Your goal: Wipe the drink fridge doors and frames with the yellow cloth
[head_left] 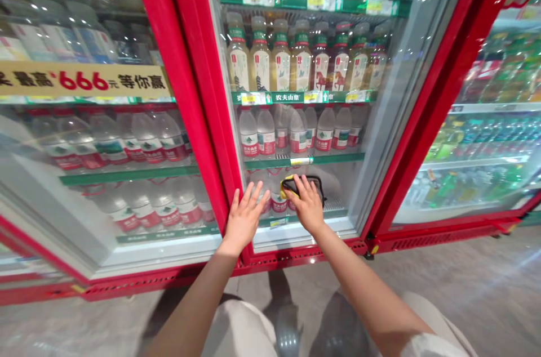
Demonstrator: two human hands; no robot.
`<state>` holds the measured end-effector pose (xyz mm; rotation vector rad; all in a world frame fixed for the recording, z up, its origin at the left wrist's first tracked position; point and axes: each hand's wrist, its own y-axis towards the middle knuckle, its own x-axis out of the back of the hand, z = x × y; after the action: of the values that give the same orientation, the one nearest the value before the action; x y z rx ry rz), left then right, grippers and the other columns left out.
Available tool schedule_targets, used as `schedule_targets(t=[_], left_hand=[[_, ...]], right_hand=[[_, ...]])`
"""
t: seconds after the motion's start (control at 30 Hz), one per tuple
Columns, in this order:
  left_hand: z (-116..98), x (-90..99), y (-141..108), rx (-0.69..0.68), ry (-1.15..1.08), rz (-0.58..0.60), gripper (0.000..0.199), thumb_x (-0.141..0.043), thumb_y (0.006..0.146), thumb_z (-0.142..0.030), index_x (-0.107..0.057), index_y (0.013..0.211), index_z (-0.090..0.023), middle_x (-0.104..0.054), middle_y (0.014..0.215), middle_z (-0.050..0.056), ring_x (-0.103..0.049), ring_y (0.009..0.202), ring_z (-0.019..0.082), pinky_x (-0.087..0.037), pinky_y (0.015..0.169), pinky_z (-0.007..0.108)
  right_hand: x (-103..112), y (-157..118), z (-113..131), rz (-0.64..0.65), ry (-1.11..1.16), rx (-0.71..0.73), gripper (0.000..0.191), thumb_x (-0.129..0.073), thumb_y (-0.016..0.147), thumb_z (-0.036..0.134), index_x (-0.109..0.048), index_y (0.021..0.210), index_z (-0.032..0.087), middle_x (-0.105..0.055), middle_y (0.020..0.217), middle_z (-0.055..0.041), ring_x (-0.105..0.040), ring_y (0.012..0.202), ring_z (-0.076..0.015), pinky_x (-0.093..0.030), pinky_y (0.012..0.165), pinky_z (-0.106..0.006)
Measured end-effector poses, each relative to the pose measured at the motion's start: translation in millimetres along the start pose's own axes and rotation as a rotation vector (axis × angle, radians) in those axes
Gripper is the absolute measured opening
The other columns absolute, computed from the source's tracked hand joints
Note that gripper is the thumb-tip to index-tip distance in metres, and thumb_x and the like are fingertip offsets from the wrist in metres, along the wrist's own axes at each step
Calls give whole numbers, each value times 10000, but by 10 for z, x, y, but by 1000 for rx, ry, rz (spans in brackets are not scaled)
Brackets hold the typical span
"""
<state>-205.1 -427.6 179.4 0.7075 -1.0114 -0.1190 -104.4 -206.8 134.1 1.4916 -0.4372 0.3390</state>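
My left hand (245, 215) lies with its fingers spread at the lower left of the middle cooler door, across the red frame (226, 177) and the glass (350, 185). My right hand (308, 205) presses a grey and yellow cloth with dark edging (289, 183) against the same glass, low down. Part of the cloth is hidden under the fingers. A whitish haze shows on the glass around the cloth. Behind the door, red-labelled water bottles (257, 134) stand on a lower shelf, and tea-coloured drink bottles (281, 61) stand above them.
Another red-framed cooler section with water bottles (143, 140) is on the left, bearing a yellow printed strip (84, 80). To the right stands a cooler (477, 160) of green and clear bottles. Grey floor (406, 272) runs along the red base, where my knees (240, 329) are close.
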Motion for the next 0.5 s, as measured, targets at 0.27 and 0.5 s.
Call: schedule_targets(t=[0.27,0.5], left_hand=[[118,41,-137,56,10,-34,709,-565,878,-117,-430,1554,-282,-241,1685,65,-128,1591,248,-6,1299,546],[154,20,-277,67,12,-18,655,-518,908,-135,-438,1549,-240,-254,1674,91,-154,1588,219,-1,1299,540]], right_hand=[[48,501,128,-150,4,-160,677,-537,835,-19,-592,1406,340,-157,1725,-51,-114,1589,-343,-323,1188,-647],[-67,296,328,96,4,307,460,-652,940,156,-631,1346,370,-406,1634,-28,-300,1547,-240,-323,1226,-537]])
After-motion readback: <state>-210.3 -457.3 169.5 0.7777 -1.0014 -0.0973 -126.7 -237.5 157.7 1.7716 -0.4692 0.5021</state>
